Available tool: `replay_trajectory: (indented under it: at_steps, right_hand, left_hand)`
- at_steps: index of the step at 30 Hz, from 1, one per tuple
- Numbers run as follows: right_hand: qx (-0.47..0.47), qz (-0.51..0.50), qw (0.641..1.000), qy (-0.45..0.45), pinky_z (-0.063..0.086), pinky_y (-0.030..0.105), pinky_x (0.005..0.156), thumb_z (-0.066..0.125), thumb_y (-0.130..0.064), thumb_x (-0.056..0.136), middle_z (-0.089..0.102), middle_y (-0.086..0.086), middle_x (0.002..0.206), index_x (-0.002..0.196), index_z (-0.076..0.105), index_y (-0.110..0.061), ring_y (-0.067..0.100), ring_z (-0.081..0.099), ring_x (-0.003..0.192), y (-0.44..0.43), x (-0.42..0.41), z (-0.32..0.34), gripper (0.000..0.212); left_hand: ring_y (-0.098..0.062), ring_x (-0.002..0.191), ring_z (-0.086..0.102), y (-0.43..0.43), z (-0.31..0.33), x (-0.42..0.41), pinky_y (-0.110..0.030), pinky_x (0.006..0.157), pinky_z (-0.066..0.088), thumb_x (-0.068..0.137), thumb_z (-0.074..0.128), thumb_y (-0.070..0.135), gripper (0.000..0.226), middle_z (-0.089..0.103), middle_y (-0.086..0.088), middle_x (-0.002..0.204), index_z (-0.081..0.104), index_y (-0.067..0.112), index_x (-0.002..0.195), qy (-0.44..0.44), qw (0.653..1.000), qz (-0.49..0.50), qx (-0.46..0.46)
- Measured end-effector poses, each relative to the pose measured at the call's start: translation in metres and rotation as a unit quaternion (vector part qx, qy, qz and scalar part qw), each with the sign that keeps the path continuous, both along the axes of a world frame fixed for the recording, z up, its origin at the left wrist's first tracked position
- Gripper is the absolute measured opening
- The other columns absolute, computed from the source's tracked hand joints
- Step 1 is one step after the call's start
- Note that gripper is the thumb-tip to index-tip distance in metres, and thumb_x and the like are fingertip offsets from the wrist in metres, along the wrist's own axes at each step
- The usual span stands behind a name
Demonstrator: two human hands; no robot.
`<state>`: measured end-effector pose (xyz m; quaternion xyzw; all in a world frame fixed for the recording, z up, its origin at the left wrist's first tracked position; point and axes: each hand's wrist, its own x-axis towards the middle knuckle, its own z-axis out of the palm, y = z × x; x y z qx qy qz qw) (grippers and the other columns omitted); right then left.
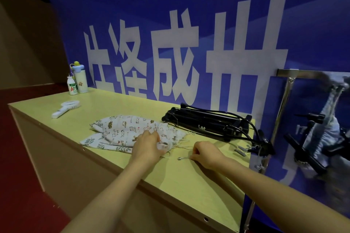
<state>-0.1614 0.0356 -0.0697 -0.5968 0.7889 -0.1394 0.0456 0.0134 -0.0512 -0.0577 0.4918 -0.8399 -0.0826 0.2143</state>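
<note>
Where our two bare forearms cross the near edge of the desk (pixel 189 185), both hands sit close together on its pale yellow-green top. Our right hand (pixel 207 154) lies nearer the right edge, its grip narrow: thumb and forefinger pinch the end of a thin metal pin (pixel 182 158). The pin has a small knob at its free end, lies flat on the desk and points left. It may be a cord threader; at this size we cannot say for sure.

Just to the left, our left hand (pixel 148 145) rests on the cat-print cloth (pixel 128 126), its grip closed on a bunched fold near the cloth's right end. That cloth lies rumpled at the middle of the desk and overlaps a leaf-print cloth (pixel 94 142), whose corner sticks out to the left. Thin white strings (pixel 186 147) trail from the cat-print cloth's right end, between our two hands.

Past the right hand, near the desk's right edge, lie a few small grey clips (pixel 240 150). Behind the cloths, a folded black tripod (pixel 204 121) lies along the back of the desk, close to the cat-print cloth's far corner.

Well apart at the far left, a white handheld fan (pixel 65 108) lies flat. At the far corner a small white bottle (pixel 72 85) stands just beside a taller pale flask (pixel 81 79) with a blue lid. Behind it all hangs a blue banner (pixel 189 14) with large white characters, and a metal rack (pixel 284 100) stands off the desk's right end.
</note>
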Motion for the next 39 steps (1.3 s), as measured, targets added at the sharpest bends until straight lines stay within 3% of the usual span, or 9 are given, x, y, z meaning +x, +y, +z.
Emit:
replay_trajectory:
  at_steps: [6,9,11,15,21,27,33,35,39]
  right_hand:
    - [-0.012,-0.007,1.0,-0.016,0.042,0.033,0.07,0.052,-0.026,0.093,0.058,0.005,0.09,0.089,0.057,-0.011,0.022,0.053,0.083,-0.002,-0.002,-0.001,0.017]
    - [-0.039,-0.015,0.998,-0.048,0.047,0.033,0.077,0.05,-0.021,0.094,0.061,0.004,0.096,0.099,0.062,-0.008,0.02,0.055,0.087,-0.003,-0.004,-0.001,0.019]
    - [-0.055,-0.02,0.996,-0.063,0.049,0.034,0.081,0.047,-0.017,0.095,0.061,0.003,0.098,0.102,0.061,-0.007,0.021,0.057,0.091,-0.002,-0.004,-0.001,0.019]
    - [-0.096,-0.039,0.988,-0.116,0.05,0.037,0.082,0.045,-0.021,0.097,0.063,0.006,0.102,0.105,0.056,-0.009,0.023,0.059,0.093,0.0,-0.003,0.002,0.019]
    - [-0.152,-0.023,0.967,-0.203,0.055,0.04,0.081,0.043,-0.021,0.099,0.064,-0.002,0.09,0.1,0.055,-0.011,0.019,0.063,0.087,0.004,0.0,0.013,0.015]
    - [-0.216,0.01,0.929,-0.3,0.055,0.04,0.08,0.043,-0.018,0.098,0.062,0.001,0.083,0.091,0.052,-0.018,0.021,0.062,0.083,0.007,0.02,0.043,0.011]
    - [-0.227,0.155,0.871,-0.407,0.054,0.034,0.079,0.038,-0.013,0.101,0.065,0.004,0.085,0.087,0.046,-0.015,0.017,0.063,0.079,0.012,0.09,0.085,0.016]
    - [-0.233,0.213,0.863,-0.395,0.053,0.031,0.081,0.037,-0.014,0.101,0.065,0.004,0.091,0.085,0.044,-0.017,0.018,0.065,0.086,0.013,0.122,0.098,0.017]
    - [-0.248,0.24,0.892,-0.293,0.05,0.041,0.086,0.041,-0.019,0.099,0.064,0.013,0.104,0.085,0.045,-0.019,0.027,0.061,0.099,0.005,0.167,0.114,0.015]
  left_hand:
    - [-0.025,0.098,0.054,-0.008,-0.004,-0.003,-0.033,0.077,0.045,0.087,0.062,0.028,0.021,0.057,-0.008,0.103,0.059,0.01,0.096,-0.019,0.999,0.004,-0.038]
    - [-0.023,0.076,0.056,-0.011,-0.001,-0.004,-0.032,0.061,0.046,0.092,0.055,0.017,0.015,0.059,-0.006,0.085,0.058,0.01,0.079,0.042,0.997,0.027,-0.05]
    - [-0.018,0.064,0.051,-0.013,0.004,-0.002,-0.026,0.049,0.035,0.093,0.053,0.019,0.02,0.055,-0.003,0.076,0.054,0.013,0.075,0.092,0.994,0.048,-0.043]
    - [-0.013,0.053,0.043,-0.018,0.021,0.003,-0.024,0.046,0.027,0.094,0.053,0.026,0.023,0.05,0.002,0.063,0.051,0.013,0.075,0.188,0.979,0.074,-0.036]
    - [-0.02,0.058,0.043,-0.031,0.045,0.011,-0.026,0.047,0.024,0.097,0.046,0.025,0.023,0.046,0.002,0.062,0.045,0.012,0.077,0.213,0.974,0.075,-0.039]
    - [-0.031,0.08,0.055,-0.032,0.066,0.023,-0.037,0.067,0.044,0.097,0.045,0.032,0.031,0.057,-0.01,0.084,0.055,0.003,0.096,0.255,0.962,0.09,-0.042]
    - [-0.024,0.069,0.051,-0.015,0.099,0.061,-0.031,0.057,0.033,0.093,0.052,0.036,0.033,0.054,-0.004,0.074,0.056,0.008,0.077,0.192,0.953,0.109,-0.209]
    - [-0.025,0.068,0.049,-0.005,0.115,0.076,-0.033,0.057,0.034,0.093,0.053,0.036,0.033,0.053,-0.005,0.071,0.056,0.008,0.075,0.196,0.945,0.115,-0.234]
    - [-0.025,0.068,0.047,0.015,0.14,0.116,-0.032,0.058,0.03,0.092,0.054,0.038,0.034,0.051,-0.006,0.069,0.054,0.009,0.076,0.186,0.94,0.139,-0.249]
